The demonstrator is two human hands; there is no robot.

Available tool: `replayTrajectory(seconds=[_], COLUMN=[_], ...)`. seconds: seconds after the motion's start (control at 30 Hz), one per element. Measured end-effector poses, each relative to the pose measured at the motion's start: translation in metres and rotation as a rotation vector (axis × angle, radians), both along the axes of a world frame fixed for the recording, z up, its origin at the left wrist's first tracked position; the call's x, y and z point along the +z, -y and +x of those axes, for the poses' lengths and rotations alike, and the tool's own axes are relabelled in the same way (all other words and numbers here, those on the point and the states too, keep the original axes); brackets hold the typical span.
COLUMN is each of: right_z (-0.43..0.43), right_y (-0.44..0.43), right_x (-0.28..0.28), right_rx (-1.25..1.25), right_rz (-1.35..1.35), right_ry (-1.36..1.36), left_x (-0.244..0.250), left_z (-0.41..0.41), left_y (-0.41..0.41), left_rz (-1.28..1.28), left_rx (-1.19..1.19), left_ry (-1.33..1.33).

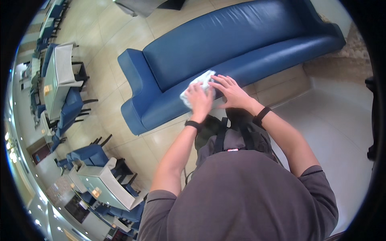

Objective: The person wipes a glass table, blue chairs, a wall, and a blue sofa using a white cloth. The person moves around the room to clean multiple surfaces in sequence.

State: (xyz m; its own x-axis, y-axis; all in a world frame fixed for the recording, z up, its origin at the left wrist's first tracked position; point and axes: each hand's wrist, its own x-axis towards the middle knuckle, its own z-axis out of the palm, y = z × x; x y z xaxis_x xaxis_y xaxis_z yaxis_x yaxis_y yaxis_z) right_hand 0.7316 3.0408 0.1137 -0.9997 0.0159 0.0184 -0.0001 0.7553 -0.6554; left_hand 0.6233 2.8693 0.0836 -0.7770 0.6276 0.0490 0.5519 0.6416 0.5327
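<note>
A white cloth [187, 95], crumpled and slightly blurred, lies along the back's top edge or seat edge of a blue leather-like sofa [223, 45]; which part cannot be told. My left hand [199, 98] rests on the cloth with its fingers partly spread, and whether it grips the cloth is unclear. Just to the right is my right hand [230, 92], fingers apart, its fingertips at the cloth's right edge. Black bands circle both wrists.
Tables with pale cloths [64, 66] and blue chairs [71, 104] stand at the left. Another covered table [114, 189] is at the lower left. A pale wall [325, 114] rises close on the right. Tiled floor [105, 66] surrounds the sofa's left end.
</note>
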Motion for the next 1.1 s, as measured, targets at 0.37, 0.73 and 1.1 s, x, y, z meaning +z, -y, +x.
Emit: replayTrajectory(seconds=[0.37,0.73,1.1], right_z=[-0.049,-0.151,0.003], right_y=[0.053,0.233,-0.002], right_x=[-0.03,-0.031,-0.016], right_rx=[-0.143,0.075,-0.374], right_rz=[0.122,0.261,0.317], right_ry=[0.002,-0.06,0.021], left_x=[0.033,0.011,-0.017], left_z=[-0.067,-0.135,-0.111], left_y=[0.108,0.272,0.142], left_rz=[-0.134,-0.46,-0.592], left_rx=[-0.24,-0.212,-0.554], left_ry=[0.208,0.082,0.122])
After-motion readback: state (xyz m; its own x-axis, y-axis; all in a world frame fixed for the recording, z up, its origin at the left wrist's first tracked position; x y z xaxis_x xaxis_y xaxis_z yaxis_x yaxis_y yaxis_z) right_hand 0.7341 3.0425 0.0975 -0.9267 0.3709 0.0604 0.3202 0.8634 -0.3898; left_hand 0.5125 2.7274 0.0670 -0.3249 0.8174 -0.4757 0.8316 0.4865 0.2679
